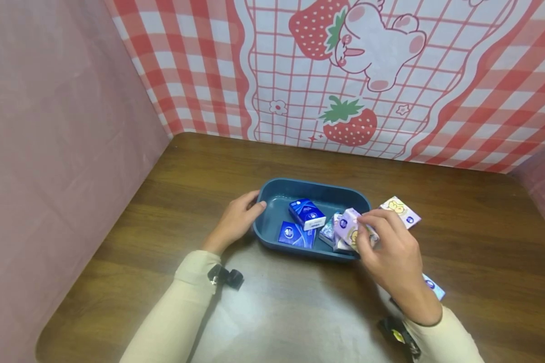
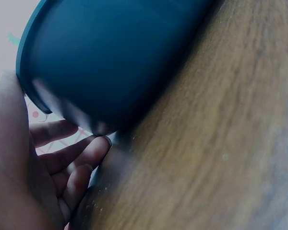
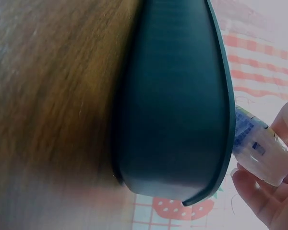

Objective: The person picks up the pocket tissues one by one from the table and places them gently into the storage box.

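The right hand has its thumb and fingers bent in a narrow pinch on a purple packet, the gap between them only as wide as the packet. The left hand grips the left end of a dark blue tray, thumb laid over the rim and the other fingers partly bent against the outside wall.

The purple packet is at the right end of the tray, just inside the right rim in the head view, above a pale patterned packet; whether the two touch cannot be told. To their left, a dark blue packet with a white end leans partly over a flat blue packet. Bare tray floor shows at the left end and along the far side, giving room there inside the rounded walls.

Outside the right rim, a white-and-lilac packet lies near it on the desk. A light blue packet shows nearer, partly hidden by the right wrist.

A strip of wood separates the tray's far rim from the red checked cloth along the desk's far edge. More wood stretches left to the slanting left edge and right beyond the packets.
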Available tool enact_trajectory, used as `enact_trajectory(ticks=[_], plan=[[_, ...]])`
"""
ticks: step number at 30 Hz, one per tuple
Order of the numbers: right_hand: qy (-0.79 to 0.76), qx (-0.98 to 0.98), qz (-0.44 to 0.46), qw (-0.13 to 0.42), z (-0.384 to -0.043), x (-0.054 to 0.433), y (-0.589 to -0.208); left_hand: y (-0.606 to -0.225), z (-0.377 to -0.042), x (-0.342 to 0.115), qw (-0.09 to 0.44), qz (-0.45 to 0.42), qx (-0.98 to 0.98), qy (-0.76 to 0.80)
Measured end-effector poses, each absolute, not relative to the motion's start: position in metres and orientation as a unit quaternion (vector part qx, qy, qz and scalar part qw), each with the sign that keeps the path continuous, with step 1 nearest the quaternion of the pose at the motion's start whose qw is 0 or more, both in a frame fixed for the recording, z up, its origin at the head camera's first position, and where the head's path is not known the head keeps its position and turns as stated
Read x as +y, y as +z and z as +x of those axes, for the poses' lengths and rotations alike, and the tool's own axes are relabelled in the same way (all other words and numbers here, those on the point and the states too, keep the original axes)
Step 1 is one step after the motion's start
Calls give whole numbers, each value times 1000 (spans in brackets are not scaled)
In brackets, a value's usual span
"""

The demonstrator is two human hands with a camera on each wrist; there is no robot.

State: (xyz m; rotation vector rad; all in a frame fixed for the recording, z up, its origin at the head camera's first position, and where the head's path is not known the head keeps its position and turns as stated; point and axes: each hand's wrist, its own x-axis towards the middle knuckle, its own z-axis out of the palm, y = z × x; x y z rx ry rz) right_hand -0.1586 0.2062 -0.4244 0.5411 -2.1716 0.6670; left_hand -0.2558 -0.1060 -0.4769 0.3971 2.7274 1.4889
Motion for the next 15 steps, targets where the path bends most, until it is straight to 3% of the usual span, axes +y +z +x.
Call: enact_trajectory(ticks=[15], plan=[[268, -859, 236, 367, -160, 196, -419, -474, -257, -104, 9, 120, 873, 472]])
